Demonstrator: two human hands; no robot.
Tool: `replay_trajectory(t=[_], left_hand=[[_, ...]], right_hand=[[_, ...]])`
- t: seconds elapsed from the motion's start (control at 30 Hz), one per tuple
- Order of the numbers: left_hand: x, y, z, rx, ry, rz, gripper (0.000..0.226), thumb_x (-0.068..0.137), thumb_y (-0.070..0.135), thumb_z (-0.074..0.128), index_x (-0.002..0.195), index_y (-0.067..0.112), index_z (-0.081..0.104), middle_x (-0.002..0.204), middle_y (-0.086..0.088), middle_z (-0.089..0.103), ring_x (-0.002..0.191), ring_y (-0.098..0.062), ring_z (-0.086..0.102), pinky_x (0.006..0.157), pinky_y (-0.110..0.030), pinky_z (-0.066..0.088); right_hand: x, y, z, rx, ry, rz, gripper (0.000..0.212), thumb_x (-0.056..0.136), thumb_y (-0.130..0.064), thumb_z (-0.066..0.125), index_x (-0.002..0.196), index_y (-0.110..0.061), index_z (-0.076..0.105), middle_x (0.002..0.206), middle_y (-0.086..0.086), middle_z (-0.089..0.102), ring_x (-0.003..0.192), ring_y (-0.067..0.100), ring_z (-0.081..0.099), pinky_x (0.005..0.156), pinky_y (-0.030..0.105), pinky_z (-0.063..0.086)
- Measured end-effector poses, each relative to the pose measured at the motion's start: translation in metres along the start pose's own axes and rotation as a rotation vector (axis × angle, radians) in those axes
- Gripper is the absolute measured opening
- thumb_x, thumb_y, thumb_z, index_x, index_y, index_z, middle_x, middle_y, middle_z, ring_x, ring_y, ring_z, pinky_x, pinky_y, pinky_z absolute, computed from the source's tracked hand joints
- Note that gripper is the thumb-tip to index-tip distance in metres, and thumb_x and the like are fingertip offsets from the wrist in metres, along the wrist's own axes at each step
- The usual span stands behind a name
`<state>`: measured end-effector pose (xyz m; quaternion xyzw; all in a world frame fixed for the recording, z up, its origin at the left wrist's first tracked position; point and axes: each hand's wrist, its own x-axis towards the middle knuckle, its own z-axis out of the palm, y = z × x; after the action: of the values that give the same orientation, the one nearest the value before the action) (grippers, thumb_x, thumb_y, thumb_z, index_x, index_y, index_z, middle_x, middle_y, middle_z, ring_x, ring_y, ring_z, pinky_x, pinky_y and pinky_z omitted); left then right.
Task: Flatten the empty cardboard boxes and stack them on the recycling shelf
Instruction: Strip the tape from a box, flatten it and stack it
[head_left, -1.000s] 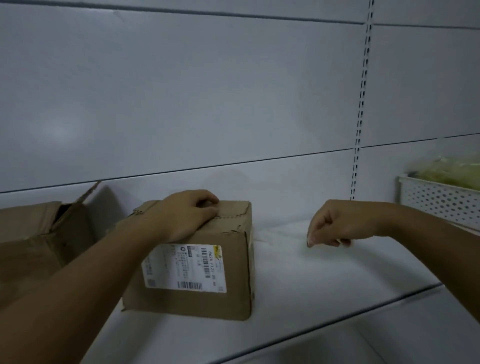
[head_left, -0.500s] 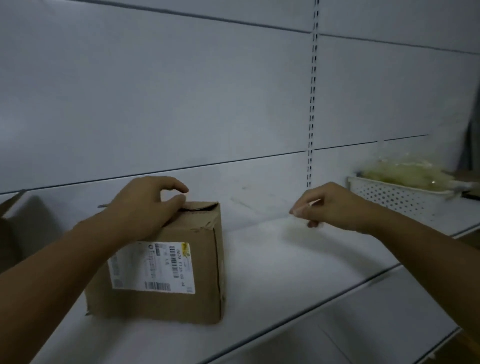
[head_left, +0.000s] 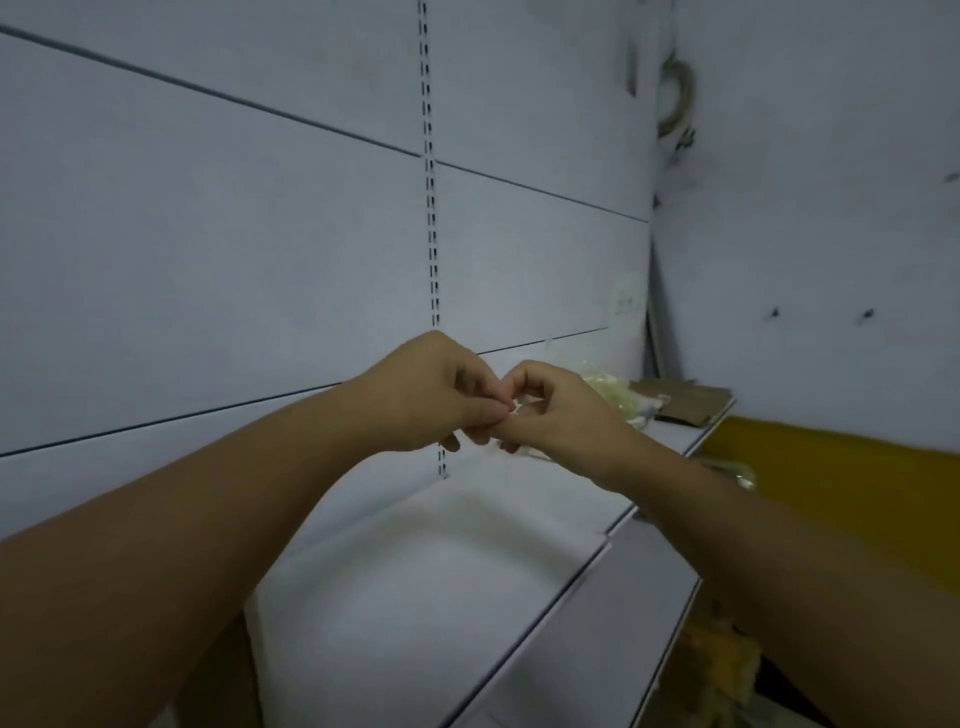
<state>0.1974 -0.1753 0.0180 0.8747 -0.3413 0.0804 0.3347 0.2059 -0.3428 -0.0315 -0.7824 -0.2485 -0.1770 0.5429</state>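
Both hands meet mid-frame above the white shelf (head_left: 441, 571). Left hand (head_left: 431, 395) & right hand (head_left: 556, 410) are curled, fingertips touching, pinching a small pale scrap (head_left: 517, 408) btwn them, possibly tape, too small to tell. No unflattened box in view; flat cardboard (head_left: 685, 402) lies at the shelf's far right end, beside a clear plastic bag (head_left: 610, 389).
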Motion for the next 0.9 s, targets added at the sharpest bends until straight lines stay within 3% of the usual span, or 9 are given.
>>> replay_trajectory(t=[0.13,0.23,0.33,0.4,0.5,0.67,0.8,0.9], left_hand=[[0.027,-0.008,0.005,-0.022,0.045,0.004,0.01,0.082,0.011,0.067,0.076,0.017,0.072,0.054,0.005,0.069,0.054,-0.007,0.067,0.043,-0.018,0.048],[0.052,-0.016,0.016,0.087,0.116,-0.015,0.011,0.085,0.014,0.064,0.078,0.019,0.07,0.057,0.008,0.067,0.049,-0.004,0.064,0.043,-0.02,0.046],[0.088,-0.016,0.035,0.048,0.162,0.0,0.007,0.088,0.019,0.06,0.093,0.023,0.062,0.069,0.004,0.071,0.048,-0.005,0.063,0.047,-0.023,0.046],[0.116,-0.012,0.05,-0.012,0.183,0.012,0.012,0.088,0.02,0.06,0.094,0.028,0.053,0.069,0.003,0.072,0.046,-0.004,0.061,0.044,-0.02,0.044],[0.163,-0.011,0.068,0.01,0.226,0.034,0.011,0.087,0.018,0.06,0.084,0.027,0.054,0.065,0.005,0.071,0.042,-0.002,0.057,0.038,-0.011,0.039],[0.24,-0.019,0.109,0.004,0.287,0.031,0.016,0.088,0.015,0.059,0.074,0.023,0.056,0.061,0.009,0.069,0.042,-0.005,0.051,0.052,-0.026,0.048],[0.283,-0.039,0.128,-0.007,0.281,0.0,0.02,0.085,0.015,0.062,0.07,0.026,0.057,0.057,0.011,0.069,0.043,0.001,0.053,0.055,-0.027,0.049],[0.31,-0.058,0.138,0.096,0.354,-0.041,0.021,0.086,0.02,0.062,0.07,0.031,0.054,0.06,0.014,0.067,0.062,0.001,0.062,0.064,-0.026,0.049]], right_hand=[[-0.004,0.019,-0.022,0.278,-0.043,0.07,0.017,0.07,-0.018,0.077,0.082,-0.013,0.066,0.081,0.0,0.069,0.072,0.02,0.068,0.078,0.034,0.058],[-0.004,0.035,-0.041,0.469,-0.016,0.077,0.027,0.068,-0.021,0.072,0.092,-0.007,0.072,0.092,0.011,0.072,0.083,0.023,0.071,0.083,0.033,0.057],[0.012,0.053,-0.072,0.643,0.2,0.018,0.009,0.076,-0.007,0.066,0.076,-0.01,0.074,0.088,0.012,0.074,0.073,0.025,0.072,0.068,0.033,0.059],[0.025,0.069,-0.096,0.702,0.346,0.057,0.012,0.082,0.001,0.061,0.075,-0.006,0.067,0.078,0.01,0.074,0.063,0.026,0.071,0.06,0.034,0.06],[0.048,0.091,-0.131,0.706,0.397,0.119,0.008,0.084,0.002,0.059,0.078,-0.003,0.061,0.07,0.009,0.071,0.06,0.028,0.07,0.058,0.035,0.06],[0.081,0.125,-0.191,0.602,0.505,0.093,0.005,0.088,-0.003,0.055,0.085,-0.005,0.058,0.067,0.007,0.071,0.06,0.03,0.071,0.046,0.028,0.055],[0.097,0.167,-0.211,0.512,0.475,0.036,0.014,0.086,0.001,0.056,0.077,-0.008,0.06,0.063,0.011,0.07,0.064,0.033,0.071,0.054,0.032,0.059],[0.121,0.194,-0.22,0.467,0.359,0.048,0.014,0.085,0.002,0.057,0.077,-0.007,0.062,0.069,0.013,0.072,0.07,0.028,0.072,0.063,0.028,0.059]])
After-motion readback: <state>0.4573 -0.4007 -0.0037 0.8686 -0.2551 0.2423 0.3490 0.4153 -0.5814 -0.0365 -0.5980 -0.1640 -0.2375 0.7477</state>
